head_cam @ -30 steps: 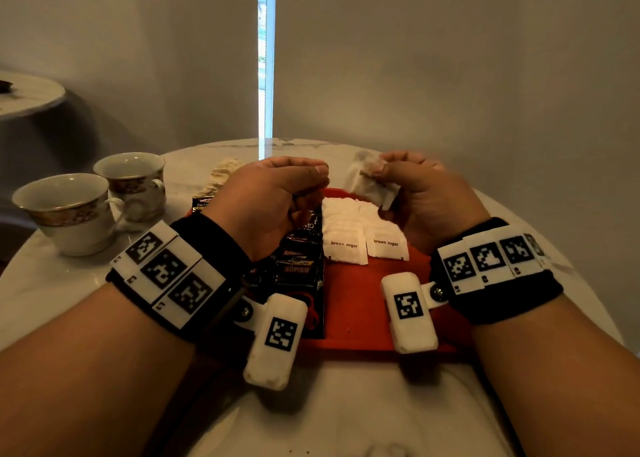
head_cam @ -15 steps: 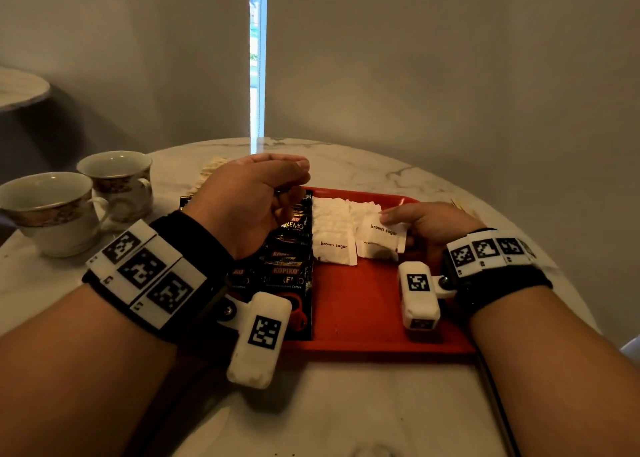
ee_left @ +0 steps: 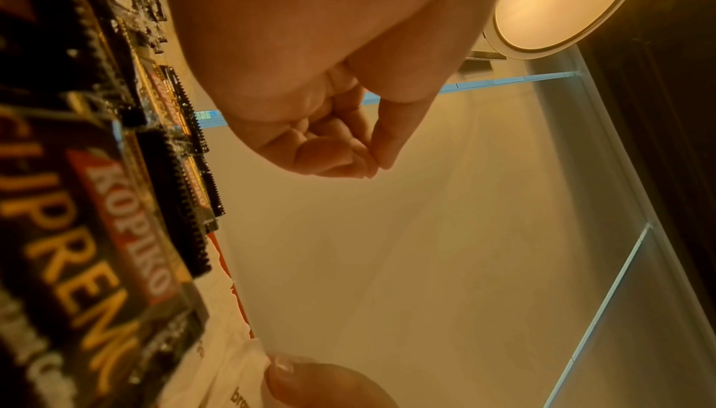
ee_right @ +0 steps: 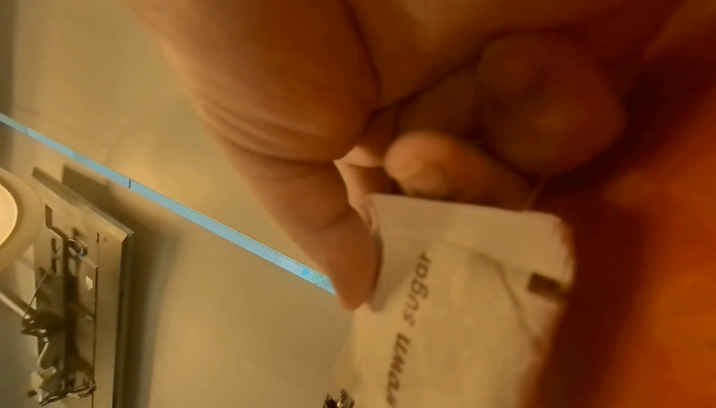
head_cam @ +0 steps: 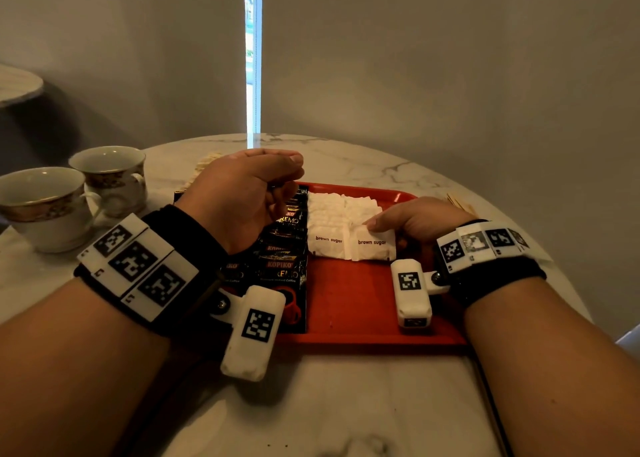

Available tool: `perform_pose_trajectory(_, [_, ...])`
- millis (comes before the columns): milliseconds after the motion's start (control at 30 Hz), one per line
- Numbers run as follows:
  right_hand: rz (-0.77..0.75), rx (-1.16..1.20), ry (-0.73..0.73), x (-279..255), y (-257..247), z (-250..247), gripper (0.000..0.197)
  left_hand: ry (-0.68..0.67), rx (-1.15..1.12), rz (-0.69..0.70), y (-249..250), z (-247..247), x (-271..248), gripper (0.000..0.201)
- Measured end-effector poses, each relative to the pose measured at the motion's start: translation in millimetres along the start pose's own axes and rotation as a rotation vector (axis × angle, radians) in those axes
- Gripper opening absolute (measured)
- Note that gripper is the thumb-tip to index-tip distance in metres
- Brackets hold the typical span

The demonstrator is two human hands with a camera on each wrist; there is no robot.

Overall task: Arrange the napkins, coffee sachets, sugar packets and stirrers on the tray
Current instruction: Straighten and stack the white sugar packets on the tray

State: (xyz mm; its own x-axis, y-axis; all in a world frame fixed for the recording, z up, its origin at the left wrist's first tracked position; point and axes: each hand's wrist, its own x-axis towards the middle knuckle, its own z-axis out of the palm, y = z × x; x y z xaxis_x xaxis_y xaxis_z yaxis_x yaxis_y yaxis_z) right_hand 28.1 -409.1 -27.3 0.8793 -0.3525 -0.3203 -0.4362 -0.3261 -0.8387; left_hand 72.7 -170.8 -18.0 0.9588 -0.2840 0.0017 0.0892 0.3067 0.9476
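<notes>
Head view shows your right hand (head_cam: 420, 219) low on the red tray (head_cam: 349, 304), thumb and fingers closed on the far end of a white brown sugar packet (head_cam: 372, 245). That packet lies flat at the near end of the right-hand column of sugar packets (head_cam: 341, 210), just beside another labelled packet to its left. In the right wrist view your thumb lies along the packet's (ee_right: 465, 286) upper edge and a curled finger presses against it from behind, so you are pinching it.

Left of the sugar, the black coffee sachets (head_cam: 282, 248) overlap in a column running down the tray's left side. Your left hand (head_cam: 242, 197) hangs above them with fingers loosely curled toward the thumb; the left wrist view shows nothing between them.

Beyond the tray on your right, the ends of wooden stirrers (head_cam: 459, 202) lie on the marble table (head_cam: 346, 404). Behind your left hand a pale stack, likely the napkins (head_cam: 204, 167), sits on the table. Two gold-trimmed teacups (head_cam: 74, 193) stand at far left, well apart from the tray.
</notes>
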Motion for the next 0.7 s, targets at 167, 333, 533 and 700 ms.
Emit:
perform_pose_trajectory(167, [-0.023, -0.041, 0.033, 2.9, 0.5, -0.2, 0.013, -0.005, 0.0, 0.001, -1.8, -1.0, 2.2, 0.007])
perform_pose_trajectory(333, [-0.028, 0.045, 0.048, 7.6, 0.9, 0.1, 0.02, -0.006, 0.003, 0.004, -1.7, -0.4, 2.3, 0.004])
perform_pose_trajectory(533, [-0.125, 0.236, 0.148, 13.9, -3.2, -2.0, 0.019, -0.006, 0.006, 0.007, -1.0, -1.1, 2.3, 0.005])
perform_pose_trajectory(700, [-0.121, 0.361, -0.112, -1.2, -12.8, 2.6, 0.028, -0.001, 0.003, 0.006, -1.6, -1.4, 3.3, 0.004])
